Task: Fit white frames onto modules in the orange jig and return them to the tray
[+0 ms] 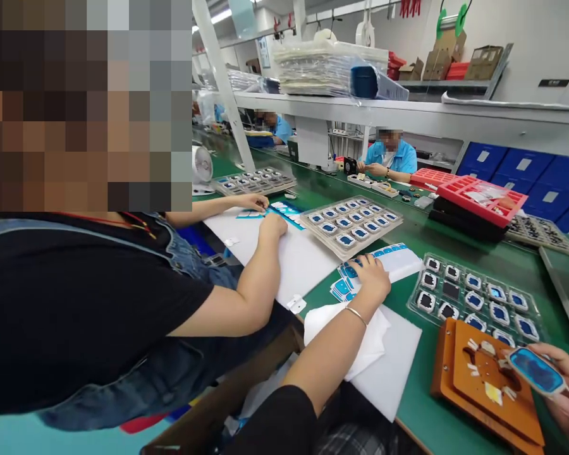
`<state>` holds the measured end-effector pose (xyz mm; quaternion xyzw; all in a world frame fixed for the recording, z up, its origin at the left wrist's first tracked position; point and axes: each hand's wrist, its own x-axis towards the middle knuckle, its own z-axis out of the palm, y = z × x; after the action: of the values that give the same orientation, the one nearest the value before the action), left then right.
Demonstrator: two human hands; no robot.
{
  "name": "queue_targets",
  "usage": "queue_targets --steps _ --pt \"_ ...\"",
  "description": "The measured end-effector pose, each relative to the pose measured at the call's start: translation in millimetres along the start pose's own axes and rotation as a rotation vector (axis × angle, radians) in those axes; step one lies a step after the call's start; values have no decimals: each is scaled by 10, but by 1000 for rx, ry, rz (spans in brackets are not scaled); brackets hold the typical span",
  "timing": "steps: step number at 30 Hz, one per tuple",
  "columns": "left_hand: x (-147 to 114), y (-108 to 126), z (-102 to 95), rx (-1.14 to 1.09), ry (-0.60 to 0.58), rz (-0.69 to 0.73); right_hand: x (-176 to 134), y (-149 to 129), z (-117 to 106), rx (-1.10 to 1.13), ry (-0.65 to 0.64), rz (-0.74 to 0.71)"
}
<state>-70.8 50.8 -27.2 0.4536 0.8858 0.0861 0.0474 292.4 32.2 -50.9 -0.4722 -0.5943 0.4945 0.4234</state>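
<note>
My left hand [372,275] reaches down onto a loose pile of blue-and-white adhesive film pieces [344,289], fingers bent and somewhat apart, fingertips partly hidden. Beside it lies a white backing strip [403,263] with a row of blue films along its edge. At the right edge, my right hand [562,395] is shut on a rounded watch-like housing [537,370] with a shiny blue film face. The housing is held above the right side of an orange fixture block [459,373], which has a recessed centre and small pale pads. A clear tray [412,303] of similar housings sits behind the fixture.
A white cloth [322,322] lies on a white foam sheet [398,373] by my left forearm. Left of me, a co-worker's hands [270,218] work at blue films near another filled tray [344,249]. Red trays [483,196] are stacked at back right; an overhead shelf [431,120] crosses behind.
</note>
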Motion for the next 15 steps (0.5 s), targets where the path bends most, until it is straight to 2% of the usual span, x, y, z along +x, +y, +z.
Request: queue_targets --steps 7,15 --pt "0 0 -48 -13 49 55 94 24 -126 -31 -155 -35" --pt "3 -22 -85 -37 91 70 -111 -214 176 88 -185 -101"
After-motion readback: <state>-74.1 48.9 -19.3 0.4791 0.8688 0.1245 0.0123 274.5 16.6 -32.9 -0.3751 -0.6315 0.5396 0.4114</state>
